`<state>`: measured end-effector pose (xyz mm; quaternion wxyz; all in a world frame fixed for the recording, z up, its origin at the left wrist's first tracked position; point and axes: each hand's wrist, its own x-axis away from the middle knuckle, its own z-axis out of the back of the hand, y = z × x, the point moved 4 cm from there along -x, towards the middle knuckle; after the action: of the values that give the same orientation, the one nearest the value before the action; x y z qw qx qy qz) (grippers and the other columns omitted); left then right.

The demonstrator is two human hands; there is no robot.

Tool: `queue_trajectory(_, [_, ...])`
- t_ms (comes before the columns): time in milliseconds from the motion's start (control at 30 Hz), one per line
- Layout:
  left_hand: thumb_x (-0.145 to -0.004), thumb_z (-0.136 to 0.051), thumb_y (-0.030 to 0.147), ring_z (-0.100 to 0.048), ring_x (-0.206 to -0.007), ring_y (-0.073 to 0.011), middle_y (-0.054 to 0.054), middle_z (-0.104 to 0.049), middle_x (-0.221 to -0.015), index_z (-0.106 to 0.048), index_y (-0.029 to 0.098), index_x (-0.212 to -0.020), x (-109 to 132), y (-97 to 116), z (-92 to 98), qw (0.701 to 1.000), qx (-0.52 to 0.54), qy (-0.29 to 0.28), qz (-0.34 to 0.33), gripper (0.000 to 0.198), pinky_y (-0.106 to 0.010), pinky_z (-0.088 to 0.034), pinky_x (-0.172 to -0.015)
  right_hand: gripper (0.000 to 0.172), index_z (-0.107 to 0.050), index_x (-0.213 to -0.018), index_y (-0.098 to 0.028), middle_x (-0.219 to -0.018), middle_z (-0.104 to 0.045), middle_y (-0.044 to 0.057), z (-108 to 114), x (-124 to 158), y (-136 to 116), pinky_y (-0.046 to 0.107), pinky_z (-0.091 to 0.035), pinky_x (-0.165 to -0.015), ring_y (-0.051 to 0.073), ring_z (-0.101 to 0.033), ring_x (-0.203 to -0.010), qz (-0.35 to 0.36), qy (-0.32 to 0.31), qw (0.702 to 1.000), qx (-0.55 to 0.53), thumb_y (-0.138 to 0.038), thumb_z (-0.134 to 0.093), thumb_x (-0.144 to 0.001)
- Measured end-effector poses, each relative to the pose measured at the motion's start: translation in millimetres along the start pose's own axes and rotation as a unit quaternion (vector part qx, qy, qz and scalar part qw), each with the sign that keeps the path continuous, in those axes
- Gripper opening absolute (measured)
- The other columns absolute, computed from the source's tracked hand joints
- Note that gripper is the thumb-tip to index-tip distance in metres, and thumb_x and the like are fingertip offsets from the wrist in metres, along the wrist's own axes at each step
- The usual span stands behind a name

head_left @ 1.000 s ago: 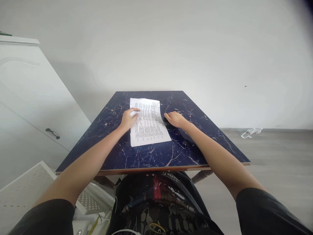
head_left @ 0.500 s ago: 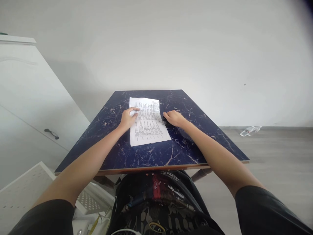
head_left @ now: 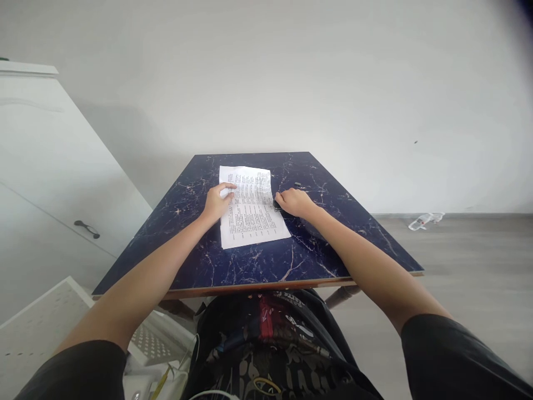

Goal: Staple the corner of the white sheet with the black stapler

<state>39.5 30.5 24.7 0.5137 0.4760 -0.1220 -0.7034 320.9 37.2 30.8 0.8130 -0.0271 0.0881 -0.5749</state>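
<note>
White printed paper (head_left: pixel 254 219): lies near the centre of the dark-blue marble-patterned desk (head_left: pixel 250 265). Left hand (head_left: pixel 217 202): rests on the paper's nine o'clock edge, fingers apart. Right hand (head_left: pixel 295 202): at three o'clock, fingers clamped on a partly hidden black object (head_left: pixel 276 205). Small dark block (head_left: pixel 297 184): two o'clock.

Black sleeves (head_left: pixel 447 353), dark patterned garment (head_left: pixel 287 358) with red patch (head_left: pixel 265 319), white lettering (head_left: pixel 293 299)

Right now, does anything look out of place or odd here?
Yes. On the floor by the wall lies a whitish plastic-looking item, perhaps stray packaging. On the table, the printed paper also looks creased, its right edge uneven.
</note>
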Motion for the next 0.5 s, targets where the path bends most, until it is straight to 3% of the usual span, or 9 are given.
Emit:
queue_trajectory(300, [-0.089, -0.065, 0.017, -0.07, -0.123, -0.0282, -0.006, -0.079, -0.122, -0.078, 0.022, -0.105, 0, 1, 1.2, 1.0, 0.006, 0.0, -0.008, 0.022, -0.046, -0.047, -0.118, 0.057, -0.079, -0.091, -0.013, -0.1, -0.077, 0.022, -12, -1, -19, 0.042, -0.047, -0.081, 0.033, -0.072, -0.092, 0.049, 0.009, 0.994, 0.099, -0.037, -0.03, -0.109])
queue_trajectory(500, [-0.088, -0.063, 0.017, -0.071, -0.121, -0.0275, -0.005, -0.079, -0.121, -0.077, 0.021, -0.105, -2, -4, 1.7, 1.0, -0.01, -0.002, 0.003, 0.023, -0.045, -0.047, -0.118, 0.065, -0.074, -0.081, -0.015, -0.094, -0.076, 0.02, -1, -5, 4, 0.038, -0.047, -0.081, 0.033, -0.073, -0.091, 0.021, 0.021, 1.0, 0.005, -0.043, -0.024, -0.112])
